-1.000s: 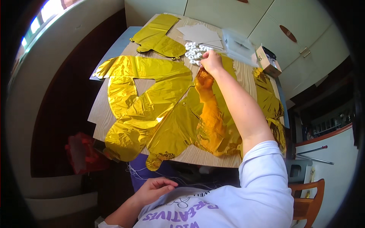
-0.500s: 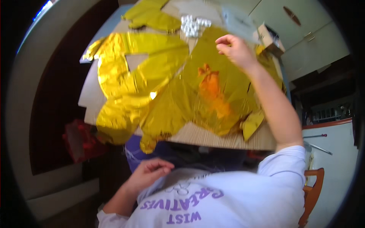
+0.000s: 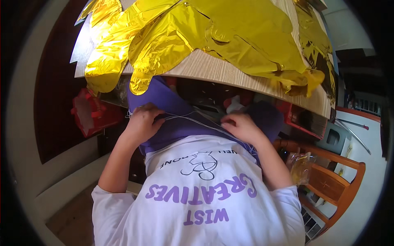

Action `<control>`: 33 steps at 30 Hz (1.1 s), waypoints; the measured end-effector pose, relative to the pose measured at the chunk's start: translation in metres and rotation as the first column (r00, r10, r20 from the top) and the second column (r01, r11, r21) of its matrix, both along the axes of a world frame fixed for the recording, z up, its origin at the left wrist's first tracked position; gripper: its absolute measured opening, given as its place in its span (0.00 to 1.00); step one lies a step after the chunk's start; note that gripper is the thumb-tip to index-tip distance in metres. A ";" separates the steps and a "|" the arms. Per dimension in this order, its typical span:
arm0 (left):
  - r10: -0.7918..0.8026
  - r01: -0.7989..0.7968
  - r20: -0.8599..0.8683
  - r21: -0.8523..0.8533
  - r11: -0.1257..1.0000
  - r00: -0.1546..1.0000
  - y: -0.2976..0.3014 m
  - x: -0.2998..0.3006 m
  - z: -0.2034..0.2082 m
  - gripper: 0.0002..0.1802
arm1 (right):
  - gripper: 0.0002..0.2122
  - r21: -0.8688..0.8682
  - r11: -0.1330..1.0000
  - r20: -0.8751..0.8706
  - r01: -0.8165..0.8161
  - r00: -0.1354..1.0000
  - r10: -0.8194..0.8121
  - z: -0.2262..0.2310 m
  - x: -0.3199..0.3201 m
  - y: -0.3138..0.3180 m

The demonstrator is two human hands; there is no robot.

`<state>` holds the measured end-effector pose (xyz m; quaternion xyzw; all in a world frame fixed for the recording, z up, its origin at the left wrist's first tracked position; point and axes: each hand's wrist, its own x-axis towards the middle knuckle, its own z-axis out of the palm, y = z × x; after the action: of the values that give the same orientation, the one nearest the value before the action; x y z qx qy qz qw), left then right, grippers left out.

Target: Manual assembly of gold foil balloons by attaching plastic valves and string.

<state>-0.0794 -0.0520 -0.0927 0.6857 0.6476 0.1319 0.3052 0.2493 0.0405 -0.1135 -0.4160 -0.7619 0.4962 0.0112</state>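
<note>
Both my hands rest on my lap, on purple trousers (image 3: 172, 110), below the table edge. My left hand (image 3: 141, 121) has its fingers closed on a thin white string (image 3: 193, 119) that runs across my lap to my right hand (image 3: 242, 126), whose fingers pinch the string's other part. Crumpled gold foil balloons (image 3: 221, 37) lie flat on the wooden table (image 3: 230, 76) above my hands, one lobe (image 3: 141, 80) hanging over the front edge.
A red container (image 3: 88, 115) sits on the floor to the left, beneath the table. A wooden chair (image 3: 332, 180) stands at the right with a clear bag (image 3: 301, 166) beside it. More red items (image 3: 301, 119) sit under the table's right side.
My right hand left the foil on the table and came down to my lap. The view tilted down toward my body. Both hands now meet on the string.
</note>
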 end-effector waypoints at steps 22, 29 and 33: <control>-0.128 0.035 0.320 0.279 0.960 0.939 0.028 0.071 0.059 0.12 | 0.05 -0.299 0.950 -0.336 0.094 0.921 -0.197 0.058 -0.055 0.006; -0.356 0.283 0.143 0.371 0.884 0.924 0.037 0.069 0.110 0.06 | 0.15 -0.177 0.982 -0.669 0.070 0.723 -0.172 0.081 -0.043 0.001; -0.318 0.162 0.184 0.571 0.805 0.930 0.037 0.077 0.118 0.07 | 0.29 -0.609 0.769 -0.732 -0.196 0.514 -0.448 0.103 -0.064 -0.023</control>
<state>-0.0025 -0.0154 0.0254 0.7962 0.4421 0.3634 0.1966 0.1856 0.0178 -0.0110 -0.1564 -0.4109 0.8531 0.2811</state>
